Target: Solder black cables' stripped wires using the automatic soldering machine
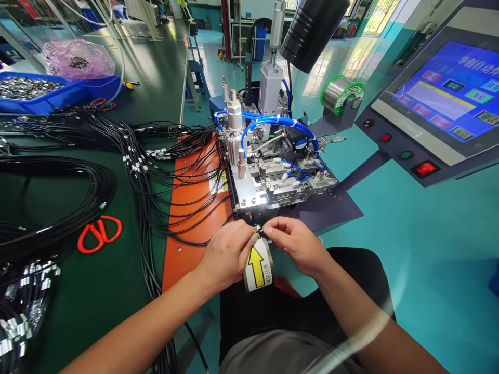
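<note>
My left hand [230, 252] and my right hand [296, 243] meet at the near edge of a metal bench machine [268, 182]. Both hands pinch with thumb and forefinger, the fingertips almost touching around a tiny shiny piece [258, 228] too small to name. Just below the fingers is a round drum with a yellow arrow label [259, 265], partly covered by my left hand. Thin black cables [195, 208] run across an orange board [183, 257] toward my left hand, their ends hidden behind it or the machine.
Red-handled scissors [100, 235] lie on the green table [97, 291] beside bundled black cables [93, 176]. Blue trays [35, 104] of small metal parts stand farther back. A solder wire spool [339, 96] and control screen [448, 93] rise at right; a black lamp-like cylinder [312, 34] overhangs the machine.
</note>
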`<state>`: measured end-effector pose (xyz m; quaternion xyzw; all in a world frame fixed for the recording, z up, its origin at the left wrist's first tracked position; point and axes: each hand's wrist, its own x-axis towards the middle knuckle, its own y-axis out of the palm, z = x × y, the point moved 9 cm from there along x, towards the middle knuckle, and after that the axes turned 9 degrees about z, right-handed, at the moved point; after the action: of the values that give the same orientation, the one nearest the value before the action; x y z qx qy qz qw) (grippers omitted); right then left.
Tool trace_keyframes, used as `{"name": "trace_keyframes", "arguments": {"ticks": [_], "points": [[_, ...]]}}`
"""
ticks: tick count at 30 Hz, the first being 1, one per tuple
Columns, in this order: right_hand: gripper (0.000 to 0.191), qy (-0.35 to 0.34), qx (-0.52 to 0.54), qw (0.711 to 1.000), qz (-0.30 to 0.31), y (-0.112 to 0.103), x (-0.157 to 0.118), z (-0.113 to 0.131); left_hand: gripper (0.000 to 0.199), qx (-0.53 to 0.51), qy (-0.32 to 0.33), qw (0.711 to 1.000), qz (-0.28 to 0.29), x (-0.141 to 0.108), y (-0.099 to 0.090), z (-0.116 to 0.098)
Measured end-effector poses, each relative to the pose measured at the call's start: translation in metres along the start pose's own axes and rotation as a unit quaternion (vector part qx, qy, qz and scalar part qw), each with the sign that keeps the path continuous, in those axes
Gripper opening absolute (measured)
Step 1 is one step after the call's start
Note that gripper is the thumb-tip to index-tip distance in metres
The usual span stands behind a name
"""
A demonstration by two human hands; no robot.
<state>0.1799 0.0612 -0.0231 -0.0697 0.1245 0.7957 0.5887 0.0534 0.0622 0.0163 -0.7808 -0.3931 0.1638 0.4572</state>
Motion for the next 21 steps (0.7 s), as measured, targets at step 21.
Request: {"name": "trace_keyframes", "arguments": {"ticks": [21], "points": [[0.021,-0.091,0.095,0.981,-0.143,0.012,0.002,-0.009,0.029,-0.03,0.006,0.999,-0.01,0.0,-0.002,0.0]]}}
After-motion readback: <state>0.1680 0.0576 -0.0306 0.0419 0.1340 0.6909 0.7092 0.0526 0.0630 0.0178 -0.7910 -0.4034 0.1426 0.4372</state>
